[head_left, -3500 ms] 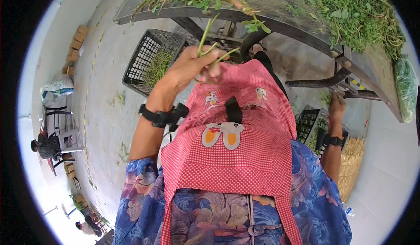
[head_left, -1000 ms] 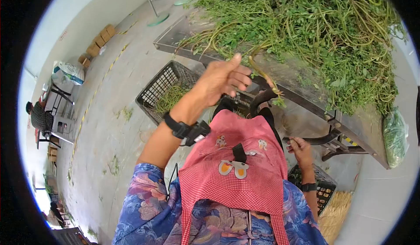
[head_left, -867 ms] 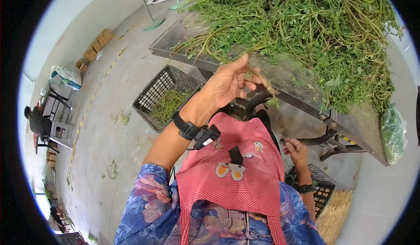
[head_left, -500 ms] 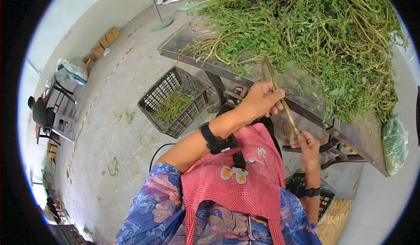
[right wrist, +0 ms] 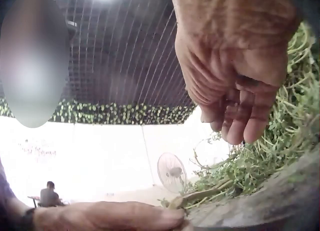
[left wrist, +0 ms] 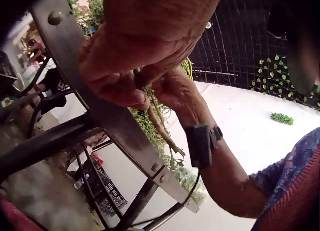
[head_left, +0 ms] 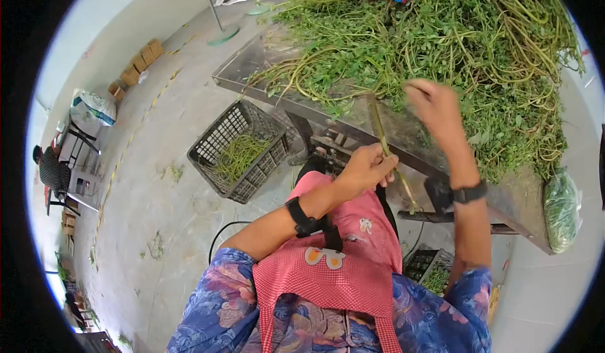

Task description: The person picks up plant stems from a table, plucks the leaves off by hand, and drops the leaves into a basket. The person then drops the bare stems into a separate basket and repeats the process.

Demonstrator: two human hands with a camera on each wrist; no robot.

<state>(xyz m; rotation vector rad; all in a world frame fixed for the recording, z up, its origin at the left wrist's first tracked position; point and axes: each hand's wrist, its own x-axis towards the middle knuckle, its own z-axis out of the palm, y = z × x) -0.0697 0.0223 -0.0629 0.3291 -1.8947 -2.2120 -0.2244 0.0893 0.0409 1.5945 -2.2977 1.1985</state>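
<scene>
My left hand (head_left: 368, 169) grips a long green stem (head_left: 378, 123) beside the table's front edge. One end of the stem points up over the tabletop; its paler lower end sticks out below the fingers. In the left wrist view that lower end (left wrist: 161, 128) shows small side shoots. Over the front of the leafy green heap (head_left: 504, 88) is my right hand (head_left: 438, 113), blurred in the head view. The right wrist view shows its fingers (right wrist: 250, 116) loosely bent downward, with nothing visible in them.
A black crate (head_left: 242, 183) with cut stems stands on the floor, left of the table (head_left: 252, 79). Another crate (head_left: 435, 268) with greens is low by my right side. A plastic bag of greens (head_left: 563, 211) hangs at the table's right end. A person (head_left: 51, 167) sits far left.
The left hand has closed round the stem and drawn it back from the tabletop. My right hand has left the stem's lower end and moved up over the heap.
</scene>
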